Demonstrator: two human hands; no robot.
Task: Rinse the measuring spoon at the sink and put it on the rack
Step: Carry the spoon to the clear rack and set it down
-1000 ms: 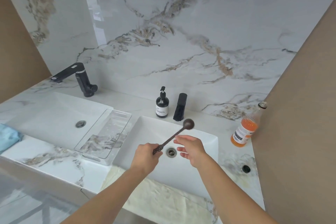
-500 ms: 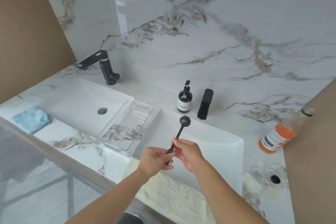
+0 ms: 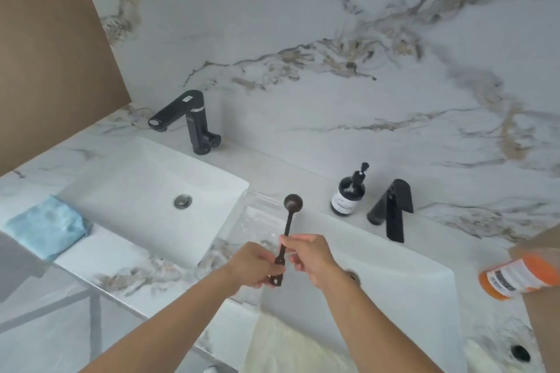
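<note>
Above the clear rack, our left hand and right hand both pinch the measuring spoon, bowl toward twelve o'clock

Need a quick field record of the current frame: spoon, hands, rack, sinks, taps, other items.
spoon: dark measuring spoon, bowl up and away from the person, held over the clear rack
left hand: left hand grips the lower handle end
right hand: right hand pinches the mid handle
rack: clear rack between the two sinks, appears empty
sinks: left sink, right sink; no water visibly running
taps: left black faucet, right black faucet
other: soap dispenser, blue cloth, orange bottle
</note>
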